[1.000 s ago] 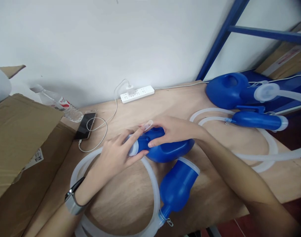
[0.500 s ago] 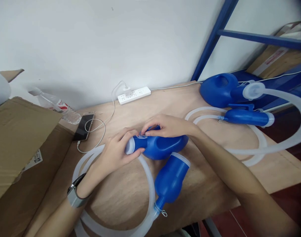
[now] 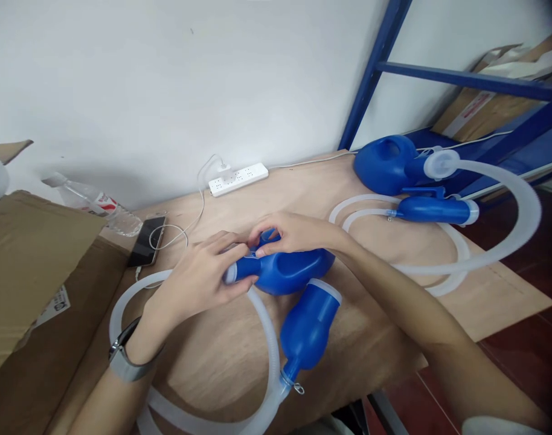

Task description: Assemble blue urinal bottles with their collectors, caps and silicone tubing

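A blue plastic urinal bottle (image 3: 298, 272) lies on its side on the table. My left hand (image 3: 208, 266) is wrapped round its neck, by the white cap (image 3: 231, 273). The fingers of my right hand (image 3: 287, 234) are pinched together on top of the neck, close to my left fingertips. What they pinch there is too small and covered to make out. Just in front lies a blue funnel-shaped urinal head (image 3: 310, 326) with a white rim, its narrow end joined to a clear corrugated hose (image 3: 271, 338) by a metal clamp (image 3: 298, 389). The hose coils under my left wrist.
At the right lie another blue urinal bottle (image 3: 385, 164) with a hose and a second blue head (image 3: 432, 209). A power strip (image 3: 238, 180), a phone (image 3: 147, 243) and a water bottle (image 3: 108, 205) stand toward the wall. Cardboard boxes (image 3: 40, 260) fill the left side.
The view has shifted slightly, moving the things at the right leftward. My left fingers have shifted a little on the bottle's neck, while my right hand stays pinched at about the same spot.
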`<state>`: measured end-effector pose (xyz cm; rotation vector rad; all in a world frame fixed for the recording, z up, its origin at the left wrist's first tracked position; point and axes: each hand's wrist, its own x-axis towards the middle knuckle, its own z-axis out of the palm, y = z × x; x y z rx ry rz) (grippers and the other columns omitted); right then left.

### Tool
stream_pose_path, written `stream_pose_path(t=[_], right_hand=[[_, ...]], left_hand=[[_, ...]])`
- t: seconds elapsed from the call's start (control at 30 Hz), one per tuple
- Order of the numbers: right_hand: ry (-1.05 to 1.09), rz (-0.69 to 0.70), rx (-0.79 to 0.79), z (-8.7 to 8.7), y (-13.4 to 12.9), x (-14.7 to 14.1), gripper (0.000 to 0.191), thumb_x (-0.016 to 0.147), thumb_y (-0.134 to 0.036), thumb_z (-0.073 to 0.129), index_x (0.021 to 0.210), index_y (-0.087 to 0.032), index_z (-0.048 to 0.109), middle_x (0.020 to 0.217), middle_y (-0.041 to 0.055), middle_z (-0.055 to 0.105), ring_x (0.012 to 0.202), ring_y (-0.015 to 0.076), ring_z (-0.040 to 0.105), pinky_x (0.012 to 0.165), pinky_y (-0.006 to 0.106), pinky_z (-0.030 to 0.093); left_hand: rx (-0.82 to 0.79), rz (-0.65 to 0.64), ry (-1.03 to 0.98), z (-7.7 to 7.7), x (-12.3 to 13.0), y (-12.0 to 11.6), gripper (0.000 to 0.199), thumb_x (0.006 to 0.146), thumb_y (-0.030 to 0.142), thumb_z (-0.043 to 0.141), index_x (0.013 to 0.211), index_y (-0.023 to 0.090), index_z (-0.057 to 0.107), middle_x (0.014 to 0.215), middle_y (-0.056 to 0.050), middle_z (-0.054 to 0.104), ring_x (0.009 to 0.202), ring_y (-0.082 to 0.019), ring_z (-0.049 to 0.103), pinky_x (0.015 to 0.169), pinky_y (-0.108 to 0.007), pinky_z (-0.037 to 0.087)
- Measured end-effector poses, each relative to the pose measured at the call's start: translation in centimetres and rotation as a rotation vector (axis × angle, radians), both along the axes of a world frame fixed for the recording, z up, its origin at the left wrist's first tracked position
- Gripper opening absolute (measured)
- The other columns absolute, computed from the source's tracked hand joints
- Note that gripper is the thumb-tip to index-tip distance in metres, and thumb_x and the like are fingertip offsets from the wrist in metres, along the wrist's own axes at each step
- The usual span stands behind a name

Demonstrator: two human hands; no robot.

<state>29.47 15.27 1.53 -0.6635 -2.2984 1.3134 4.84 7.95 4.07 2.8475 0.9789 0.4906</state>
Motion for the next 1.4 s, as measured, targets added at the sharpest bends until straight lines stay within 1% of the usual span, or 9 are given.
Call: stream_pose_path(t=[0.17, 0.3, 0.43, 0.53, 0.63, 0.77, 1.0, 1.17, 1.4], right_hand=[[-0.036, -0.052, -0.027, -0.1, 0.2, -0.1, 0.022, 0.085, -0.030, 0.084, 0.104, -0.021, 0.079, 0.114, 0.0042, 0.081, 0.109, 0.0212, 0.075, 0.095, 0.032, 0.055], [-0.094, -0.007, -0.013, 0.2, 0.2, -0.1, 0.013, 0.087, -0.025, 0.080, 0.100, -0.020, 0.079, 0.103, 0.0020, 0.081, 0.098, 0.0184, 0.073, 0.091, 0.031, 0.052], [-0.097, 0.039, -0.009, 0.2, 0.4, -0.2, 0.006, 0.088, -0.024, 0.078, 0.087, -0.018, 0.076, 0.090, -0.0001, 0.078, 0.086, 0.0156, 0.067, 0.084, 0.030, 0.048], [-0.076, 0.058, -0.036, -0.1, 0.8, -0.4, 0.008, 0.087, -0.023, 0.079, 0.083, -0.018, 0.074, 0.089, -0.0003, 0.076, 0.086, 0.0151, 0.066, 0.083, 0.029, 0.047], [-0.111, 0.052, -0.095, -0.2, 1.2, -0.6, 0.006, 0.089, -0.024, 0.077, 0.087, -0.018, 0.075, 0.091, 0.0006, 0.077, 0.087, 0.0155, 0.067, 0.083, 0.029, 0.048], [-0.135, 0.068, -0.217, 0.1, 1.4, -0.8, 0.004, 0.087, -0.019, 0.077, 0.085, -0.017, 0.074, 0.094, 0.0013, 0.079, 0.088, 0.0158, 0.068, 0.083, 0.029, 0.050], [-0.122, 0.033, -0.363, 0.4, 1.3, -1.4, 0.012, 0.081, -0.009, 0.076, 0.074, -0.018, 0.072, 0.088, 0.0007, 0.078, 0.084, 0.0151, 0.067, 0.080, 0.027, 0.051], [-0.132, -0.016, -0.412, 0.5, 1.2, -1.6, 0.013, 0.075, -0.008, 0.077, 0.069, -0.018, 0.071, 0.096, 0.0028, 0.081, 0.091, 0.0170, 0.070, 0.082, 0.027, 0.052], [-0.192, -0.075, -0.399, 1.1, 0.9, -2.0, 0.006, 0.070, -0.011, 0.076, 0.073, -0.017, 0.076, 0.084, 0.0021, 0.079, 0.078, 0.0165, 0.068, 0.070, 0.026, 0.051]], left_hand=[[0.082, -0.069, -0.016, -0.4, 0.3, 0.3, 0.013, 0.103, 0.029, 0.064, 0.105, 0.018, 0.071, 0.108, -0.010, 0.078, 0.096, -0.027, 0.075, 0.080, -0.041, 0.060], [0.128, -0.108, -0.033, -0.7, 0.3, 0.4, 0.011, 0.103, 0.026, 0.065, 0.104, 0.018, 0.071, 0.107, -0.010, 0.078, 0.095, -0.026, 0.076, 0.075, -0.039, 0.060], [0.174, -0.107, -0.014, -0.8, 0.3, 0.3, 0.011, 0.104, 0.025, 0.064, 0.104, 0.017, 0.071, 0.106, -0.010, 0.078, 0.092, -0.026, 0.077, 0.068, -0.037, 0.058], [0.207, -0.121, -0.006, -0.9, 0.4, 0.4, 0.010, 0.104, 0.024, 0.063, 0.103, 0.016, 0.070, 0.103, -0.010, 0.078, 0.090, -0.026, 0.077, 0.063, -0.035, 0.056], [0.241, -0.137, 0.000, -1.0, 0.4, 0.4, 0.009, 0.104, 0.024, 0.064, 0.103, 0.016, 0.069, 0.104, -0.009, 0.078, 0.088, -0.025, 0.077, 0.061, -0.035, 0.055], [0.314, -0.125, 0.043, -0.9, 0.4, 0.2, 0.012, 0.106, 0.025, 0.062, 0.099, 0.017, 0.068, 0.103, -0.009, 0.078, 0.086, -0.024, 0.076, 0.060, -0.036, 0.054], [0.448, -0.163, 0.175, -0.5, 0.5, -0.1, 0.016, 0.108, 0.024, 0.059, 0.096, 0.018, 0.068, 0.101, -0.008, 0.078, 0.094, -0.026, 0.074, 0.066, -0.038, 0.054], [0.463, -0.157, 0.205, -0.7, 0.3, -0.3, 0.014, 0.106, 0.019, 0.058, 0.096, 0.021, 0.067, 0.101, -0.007, 0.075, 0.096, -0.026, 0.070, 0.067, -0.038, 0.051], [0.502, -0.193, 0.240, -0.4, 0.4, -0.2, 0.008, 0.103, 0.017, 0.062, 0.098, 0.021, 0.067, 0.098, -0.007, 0.075, 0.090, -0.026, 0.068, 0.064, -0.039, 0.049]])
